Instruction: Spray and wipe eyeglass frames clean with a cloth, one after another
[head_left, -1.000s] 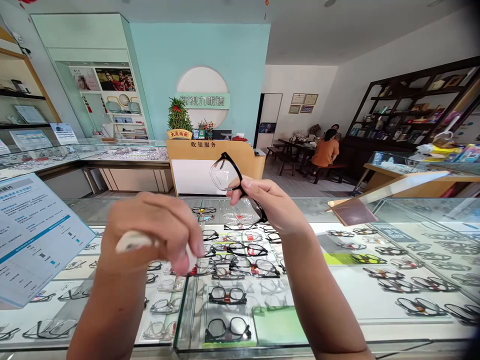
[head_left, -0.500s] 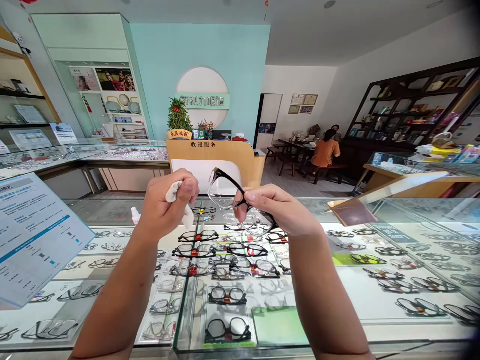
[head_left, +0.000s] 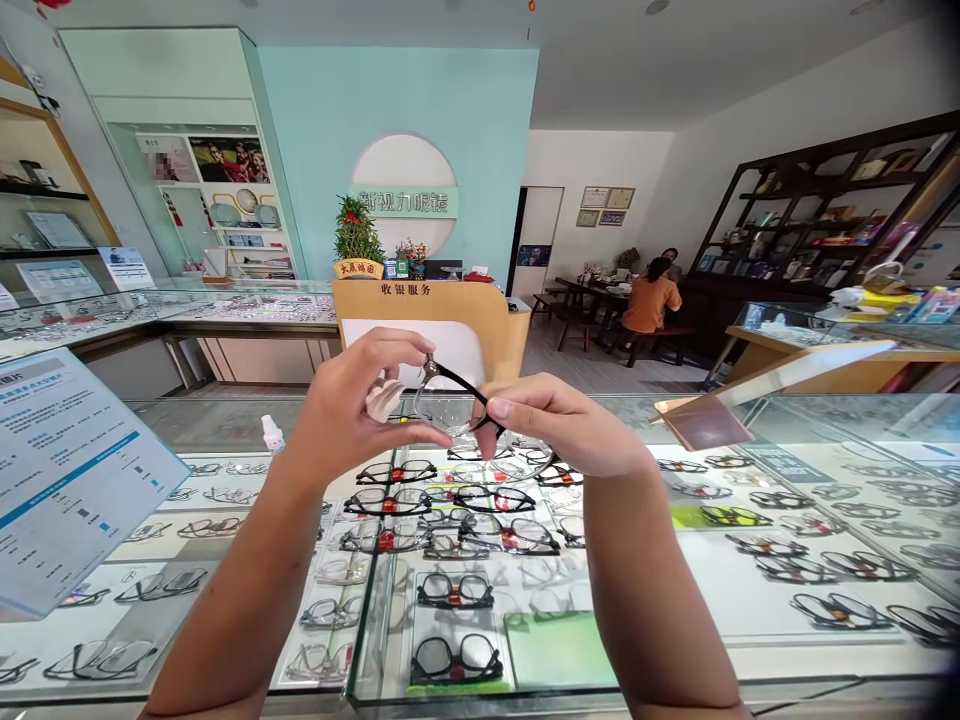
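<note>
Black-framed glasses (head_left: 463, 385) are held up above the glass display case, tilted down to the right. My right hand (head_left: 559, 420) pinches them near the middle of the frame between thumb and fingers. At the glasses' left end is my left hand (head_left: 360, 405), its index finger by the upper corner and its thumb below the left lens. A crumpled white cloth (head_left: 384, 399) is tucked in the curled fingers of my left hand. The right lens is partly hidden behind my right hand.
Rows of glasses (head_left: 390, 500) fill the display case (head_left: 555, 705) below. A small white bottle (head_left: 272, 434) stands left of my left hand. An information sheet (head_left: 75, 480) is at the left, a tilted mirror (head_left: 709, 420) at the right. A seated person (head_left: 651, 302) is far behind.
My left hand has opened from a fist around the cloth and moved right to the glasses' left end. The glasses have shifted slightly down.
</note>
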